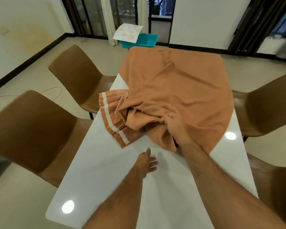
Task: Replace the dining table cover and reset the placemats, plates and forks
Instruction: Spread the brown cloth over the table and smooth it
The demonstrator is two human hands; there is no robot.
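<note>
A person's right hand (175, 128) is gripping a bunched fold of a rumpled orange fabric table cover with white stripes along one edge (172, 80), its fingers curling into the cloth while the forearm is reaching in from the lower right. The cover is lying across the far half of a glossy white rectangular counter (97, 171), spreading away beyond the right hand and draping over the far end, while its striped hem is resting folded over just to the left of that hand. The left hand (147, 162) is hovering low over or touching the bare white surface nearer the person, its fingers loosely spread and holding nothing, just short of the striped hem and well to the left of the right forearm; whether it is actually touching the surface cannot be told. Ceiling lights are reflecting as bright spots on the counter, one to the right of the right hand and one far below the left hand. Two brown padded chairs (35, 129) are standing along the side to the left of the left hand, and more brown chairs (267, 109) are standing to the right of the right hand. Beyond the far end of the cover, a teal plastic basin (147, 40) is sitting with a white sheet patterned in pale orange (128, 33) lying over its left part.
</note>
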